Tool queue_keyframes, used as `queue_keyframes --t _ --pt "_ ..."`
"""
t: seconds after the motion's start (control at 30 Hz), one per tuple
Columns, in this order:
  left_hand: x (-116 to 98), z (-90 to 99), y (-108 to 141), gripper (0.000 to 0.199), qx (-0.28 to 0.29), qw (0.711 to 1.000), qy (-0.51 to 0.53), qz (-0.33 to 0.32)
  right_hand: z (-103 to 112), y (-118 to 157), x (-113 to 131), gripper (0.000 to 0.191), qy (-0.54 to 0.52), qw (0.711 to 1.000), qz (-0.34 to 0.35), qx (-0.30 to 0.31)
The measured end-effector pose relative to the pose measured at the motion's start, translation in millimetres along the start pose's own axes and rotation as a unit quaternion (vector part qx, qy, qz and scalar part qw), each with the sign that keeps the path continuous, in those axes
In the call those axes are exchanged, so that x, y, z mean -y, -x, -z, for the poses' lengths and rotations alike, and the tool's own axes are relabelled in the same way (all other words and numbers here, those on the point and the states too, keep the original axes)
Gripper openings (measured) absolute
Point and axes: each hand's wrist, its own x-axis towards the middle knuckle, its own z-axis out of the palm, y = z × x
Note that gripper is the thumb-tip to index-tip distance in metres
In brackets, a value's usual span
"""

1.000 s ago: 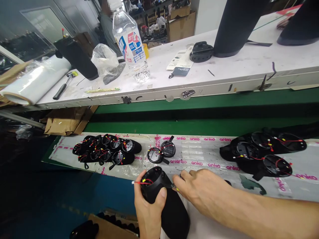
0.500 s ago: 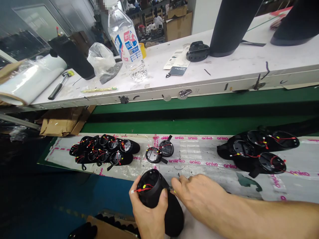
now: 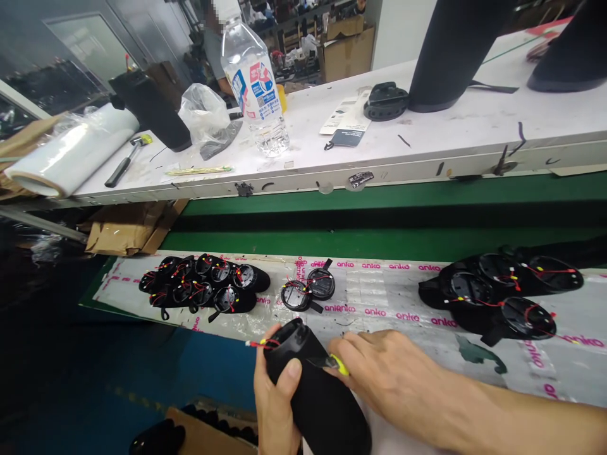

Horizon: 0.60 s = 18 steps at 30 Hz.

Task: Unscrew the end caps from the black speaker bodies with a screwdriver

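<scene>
Shelf over worktop, carton behind

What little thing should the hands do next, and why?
I'd guess the right hand should guide the yellow-ended tool slowly a little farther along the black cylinder, just below its open end. The tool's tip points there, and the left hand grips the cylinder. Go gently, probably, because the left thumb is close to the tip.

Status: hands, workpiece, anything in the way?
Left hand gripping tilted black cylinder. Right hand holding yellow tool, tip near cylinder's upper end. Red wires protruding, clear of tool.
</scene>
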Motion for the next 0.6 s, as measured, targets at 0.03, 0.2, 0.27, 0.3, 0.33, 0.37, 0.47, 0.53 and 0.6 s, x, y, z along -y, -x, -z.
queue_keyframes --t 0.03,0.2,0.27,0.3,0.33,0.37,0.47,0.53,0.6 --pt "-1.6 -0.9 0.8 0.087 0.020 0.998 0.050 0.029 4.8 -0.8 -2.3 0.019 -0.006 1.000 -0.003 -0.003" --pt "-5.1 -4.2 3.0 0.093 0.050 0.994 0.094 0.034 13.5 -5.9 -16.0 0.016 0.030 0.999 0.010 0.041" --pt "-5.2 -3.9 1.8 0.095 0.064 0.994 0.083 0.027 11.5 -7.5 -21.3 0.018 0.043 0.997 0.030 0.062" --pt "-5.2 -3.7 1.0 0.095 0.070 0.994 0.076 0.024 10.8 -8.3 -23.5 0.020 0.046 0.996 0.040 0.071" --pt "-5.2 -3.3 0.2 0.096 0.076 0.995 0.068 0.020 10.8 -9.3 -25.4 0.022 0.048 0.994 0.051 0.079" --pt "-5.3 -3.0 -0.5 0.097 0.080 0.995 0.061 0.018 11.5 -10.3 -27.0 0.025 0.052 0.993 0.064 0.084" --pt "-5.5 -2.2 -2.7 0.101 0.090 0.995 0.050 0.019 16.6 -13.9 -30.8 0.028 0.065 0.989 0.106 0.085" --pt "-5.3 -1.7 -4.4 0.101 0.095 0.994 0.044 0.019 19.9 -15.8 -32.4 0.029 0.075 0.987 0.120 0.078" --pt "-4.6 -1.2 -6.1 0.099 0.096 0.995 0.033 0.012 22.0 -16.7 -33.0 0.030 0.087 0.987 0.114 0.072"
